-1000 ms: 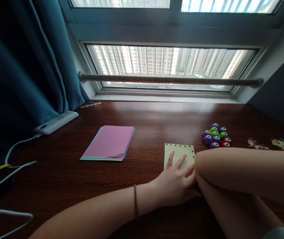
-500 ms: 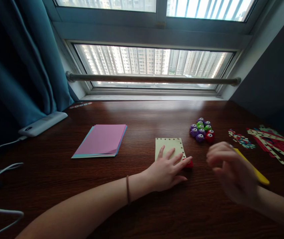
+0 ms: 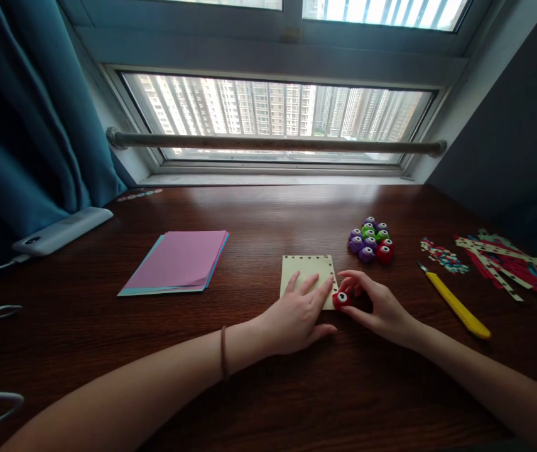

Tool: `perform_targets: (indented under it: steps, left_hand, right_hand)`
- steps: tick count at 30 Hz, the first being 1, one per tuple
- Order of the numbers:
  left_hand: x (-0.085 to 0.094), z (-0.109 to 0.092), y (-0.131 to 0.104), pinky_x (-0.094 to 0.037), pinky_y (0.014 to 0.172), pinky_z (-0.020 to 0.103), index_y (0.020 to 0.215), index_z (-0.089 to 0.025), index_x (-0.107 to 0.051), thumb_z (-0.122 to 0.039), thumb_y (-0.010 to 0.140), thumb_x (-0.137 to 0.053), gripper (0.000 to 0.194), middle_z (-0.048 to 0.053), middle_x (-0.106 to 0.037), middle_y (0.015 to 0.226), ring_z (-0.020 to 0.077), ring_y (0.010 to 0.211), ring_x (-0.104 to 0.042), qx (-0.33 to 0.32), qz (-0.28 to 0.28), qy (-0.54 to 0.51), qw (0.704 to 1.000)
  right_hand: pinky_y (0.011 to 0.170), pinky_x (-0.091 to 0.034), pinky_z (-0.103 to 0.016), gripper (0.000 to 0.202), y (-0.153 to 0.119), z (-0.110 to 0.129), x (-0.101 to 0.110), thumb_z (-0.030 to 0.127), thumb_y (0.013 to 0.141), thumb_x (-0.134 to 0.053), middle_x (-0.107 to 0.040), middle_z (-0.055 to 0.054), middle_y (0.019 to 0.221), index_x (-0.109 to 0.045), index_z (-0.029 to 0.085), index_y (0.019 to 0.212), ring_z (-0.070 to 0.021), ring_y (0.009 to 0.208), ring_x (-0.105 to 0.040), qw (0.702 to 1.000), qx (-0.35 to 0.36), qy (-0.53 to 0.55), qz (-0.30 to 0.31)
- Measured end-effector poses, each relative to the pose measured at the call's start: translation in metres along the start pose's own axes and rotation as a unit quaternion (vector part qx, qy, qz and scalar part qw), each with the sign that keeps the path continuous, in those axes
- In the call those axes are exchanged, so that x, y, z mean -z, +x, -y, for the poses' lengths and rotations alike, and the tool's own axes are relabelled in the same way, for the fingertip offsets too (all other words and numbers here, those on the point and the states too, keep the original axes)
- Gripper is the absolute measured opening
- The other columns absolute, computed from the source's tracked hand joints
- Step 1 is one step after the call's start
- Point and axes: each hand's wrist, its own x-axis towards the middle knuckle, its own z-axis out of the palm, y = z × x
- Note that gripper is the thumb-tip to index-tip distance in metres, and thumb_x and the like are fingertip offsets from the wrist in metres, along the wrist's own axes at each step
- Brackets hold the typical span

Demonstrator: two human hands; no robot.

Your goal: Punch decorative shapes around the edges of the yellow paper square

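Red punch (image 3: 342,300): at the pale-yellow sheet's (image 3: 306,267) right edge, close right of your left hand (image 3: 291,324), which lies spread, gripping nothing, on the sheet; your right hand (image 3: 385,312) pinches the punch.

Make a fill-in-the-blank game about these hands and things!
The right hand holds a ____ punch. The left hand lies on a pale sheet punched with tiny ____. The top of the paper stack is ____. The knife has a ____ handle.

Missing words: red; stars; pink; yellow.
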Motion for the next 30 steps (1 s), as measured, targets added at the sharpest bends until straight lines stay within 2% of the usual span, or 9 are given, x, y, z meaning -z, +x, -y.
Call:
perform_targets:
  steps: [13,24,30]
  left_hand:
    - [0.002,0.0,0.0,-0.016,0.105,0.052,0.139,-0.007,-0.017,-0.045,0.091,-0.037,0.065,0.015,-0.033,0.141,0.0312,0.132,-0.022,-0.001,0.019,-0.025,0.999]
    - [-0.001,0.001,0.0,-0.023,0.105,0.048,0.138,-0.008,-0.019,-0.026,0.094,-0.03,0.049,0.013,-0.038,0.139,0.0272,0.132,-0.025,0.001,0.007,-0.017,1.0]
    - [0.0,0.002,0.0,-0.023,0.105,0.047,0.138,-0.007,-0.021,-0.025,0.095,-0.025,0.046,0.013,-0.04,0.137,0.026,0.131,-0.026,-0.001,0.01,-0.019,1.0]
  right_hand:
    - [0.072,-0.049,-0.031,0.049,0.001,-0.002,0.013,0.024,0.079,-0.061,-0.061,-0.004,0.09,-0.038,0.021,0.122,-0.0164,0.077,-0.058,1.0,-0.006,0.007,0.019]
    - [0.073,-0.051,-0.032,0.044,-0.002,-0.004,0.006,0.027,0.082,-0.06,-0.061,-0.004,0.092,-0.041,0.023,0.121,-0.0176,0.081,-0.059,0.999,0.024,0.001,-0.021]
    - [0.077,-0.051,-0.033,0.045,-0.004,-0.007,0.003,0.025,0.081,-0.062,-0.06,-0.004,0.093,-0.042,0.023,0.122,-0.0181,0.083,-0.058,0.999,0.017,-0.023,-0.016]
